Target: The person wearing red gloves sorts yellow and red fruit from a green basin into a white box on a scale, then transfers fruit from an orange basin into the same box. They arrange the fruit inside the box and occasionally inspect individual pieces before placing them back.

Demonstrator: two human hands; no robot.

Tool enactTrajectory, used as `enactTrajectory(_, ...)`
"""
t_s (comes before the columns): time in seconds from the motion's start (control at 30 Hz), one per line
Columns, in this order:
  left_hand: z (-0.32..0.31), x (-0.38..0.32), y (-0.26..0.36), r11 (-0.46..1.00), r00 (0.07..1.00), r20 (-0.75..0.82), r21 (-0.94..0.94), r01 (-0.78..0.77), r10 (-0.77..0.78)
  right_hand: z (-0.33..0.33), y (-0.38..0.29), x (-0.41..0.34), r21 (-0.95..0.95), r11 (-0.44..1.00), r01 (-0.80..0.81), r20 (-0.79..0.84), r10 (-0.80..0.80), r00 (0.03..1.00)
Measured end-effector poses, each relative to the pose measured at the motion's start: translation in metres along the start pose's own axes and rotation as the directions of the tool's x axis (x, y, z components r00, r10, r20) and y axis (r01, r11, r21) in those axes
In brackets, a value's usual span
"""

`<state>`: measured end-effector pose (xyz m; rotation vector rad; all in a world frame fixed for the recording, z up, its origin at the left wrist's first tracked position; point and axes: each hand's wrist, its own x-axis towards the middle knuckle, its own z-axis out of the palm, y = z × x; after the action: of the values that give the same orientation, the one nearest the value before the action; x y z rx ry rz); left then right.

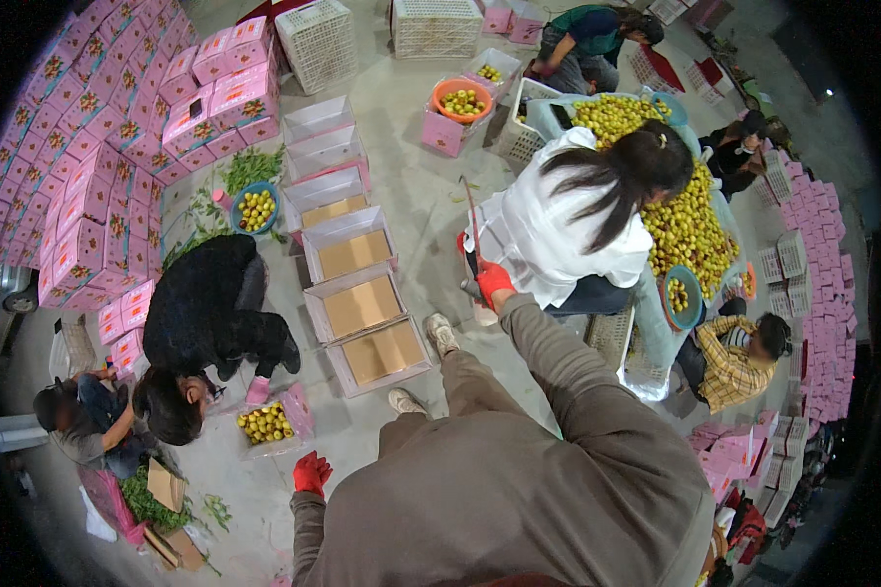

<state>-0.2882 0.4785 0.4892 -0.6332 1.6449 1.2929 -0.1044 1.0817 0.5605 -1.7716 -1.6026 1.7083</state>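
My right hand [494, 285], in a red glove, is closed around the grip of a long thin rod [473, 216] with a bent tip. The rod reaches away from me beside a seated person in a white top [558, 213]. My left hand [310, 473], also red-gloved, hangs low with fingers curled in and nothing visible in it. Near it on the floor, a lined pink carton [302, 411] holds yellow-green jujubes [264, 425]. Ahead of my shoes stretches a row of open cartons [371, 352], the nearer ones showing brown cardboard [363, 301] inside.
A person in black [198, 315] bends at my left beside stacked pink boxes [81, 249]. A large jujube heap [686, 220] lies at right, with several people around it. An orange basin [461, 100], a blue basin [255, 208] and plastic crates [437, 29] stand farther off.
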Motion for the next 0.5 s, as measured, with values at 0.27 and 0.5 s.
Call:
enactTrajectory(0.27, 0.038, 0.007, -0.048, 0.816, 0.993, 0.083, 0.567, -0.113, 0.080, -0.021, -0.049, 0.153, -0.336, 0.931, 0.145, -0.058, -0.174, 0.983)
enactTrajectory(0.5, 0.155, -0.042, 0.050, 0.972, 0.998, -0.042, 0.230, 0.046, -0.037, -0.024, -0.062, 0.234, -0.380, 0.919, 0.106, -0.028, -0.126, 0.992)
